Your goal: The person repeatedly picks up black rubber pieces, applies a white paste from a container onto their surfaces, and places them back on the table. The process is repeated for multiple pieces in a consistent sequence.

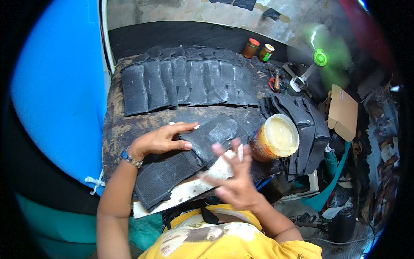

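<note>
Black textured piece (202,140) lies on a white board (189,190) at the table's (114,129) near edge. Left hand (161,139) presses flat on it, fingers extended. Right hand (235,179) is motion-blurred, fingers spread, empty; it hides part of the board. Open paste jar (276,137) stands just beside.

Hidden, blurred and cropped regions in the head view.

The right hand (235,181) is smeared by motion, so its finger positions and grip cannot be resolved. The green fan (321,56) shows only a blur where its blades spin. The left hand (161,139) covers part of the black textured piece (213,136); that piece in turn hides much of the white board (189,190) beneath. The stack of black pieces (308,129) is partly masked by the open tub of yellowish paste (276,138). Clutter at the right rim dissolves into dark fisheye edge, unidentifiable.
</note>
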